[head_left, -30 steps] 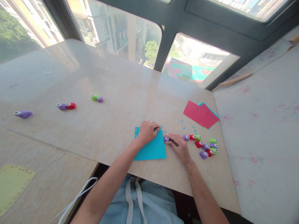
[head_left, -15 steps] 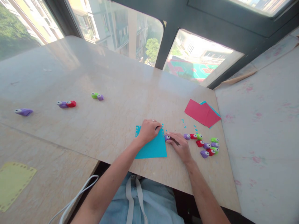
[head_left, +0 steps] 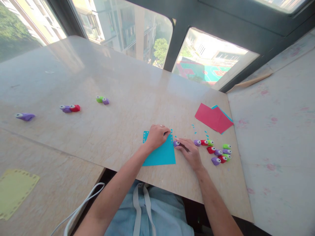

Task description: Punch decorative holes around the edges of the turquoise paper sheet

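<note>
Head view: your left hand (head_left: 157, 137) presses flat on the far right corner of a blue paper sheet (head_left: 159, 153) lying on the counter (head_left: 118, 98). Your right hand (head_left: 190, 153) pinches a small purple punch (head_left: 176, 143) just beside the sheet's right edge, its long axis running left-right, its white nose pointing left toward the paper. The right hand is the nearer one. More punches (head_left: 218, 151) cluster just right; red paper (head_left: 213, 118) lies beyond.
</note>
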A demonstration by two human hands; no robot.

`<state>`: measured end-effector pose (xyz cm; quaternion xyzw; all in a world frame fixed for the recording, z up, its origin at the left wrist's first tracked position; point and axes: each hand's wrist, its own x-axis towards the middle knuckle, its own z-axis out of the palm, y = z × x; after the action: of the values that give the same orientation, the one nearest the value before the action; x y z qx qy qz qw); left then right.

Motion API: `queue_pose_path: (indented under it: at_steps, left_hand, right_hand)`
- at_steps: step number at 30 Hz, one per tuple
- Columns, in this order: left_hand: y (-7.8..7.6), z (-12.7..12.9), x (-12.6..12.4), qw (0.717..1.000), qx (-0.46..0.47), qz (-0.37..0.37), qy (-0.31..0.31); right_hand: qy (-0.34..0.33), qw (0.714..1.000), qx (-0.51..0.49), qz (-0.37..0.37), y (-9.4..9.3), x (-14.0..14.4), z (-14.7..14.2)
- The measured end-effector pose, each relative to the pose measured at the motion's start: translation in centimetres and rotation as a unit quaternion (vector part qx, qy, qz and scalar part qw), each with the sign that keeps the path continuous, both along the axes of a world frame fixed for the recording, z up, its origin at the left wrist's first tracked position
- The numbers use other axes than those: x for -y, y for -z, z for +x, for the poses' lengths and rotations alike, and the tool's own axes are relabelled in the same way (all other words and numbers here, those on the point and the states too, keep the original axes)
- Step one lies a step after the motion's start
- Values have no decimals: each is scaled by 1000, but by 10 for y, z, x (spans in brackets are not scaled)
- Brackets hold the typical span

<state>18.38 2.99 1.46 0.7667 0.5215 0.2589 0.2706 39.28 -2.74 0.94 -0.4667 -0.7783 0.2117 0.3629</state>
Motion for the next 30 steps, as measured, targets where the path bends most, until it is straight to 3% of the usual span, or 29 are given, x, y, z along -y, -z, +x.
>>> queue_pose_path:
  at_steps: [11,30]
  left_hand:
    - [0,-2,-1,999,42,-12,-1]
    - [0,-1,1,999,32,-8,-9]
  right_hand:
    - [-2,1000,2,10,-2,0,-1]
    - [-10,1000,2,7,-2,1,0]
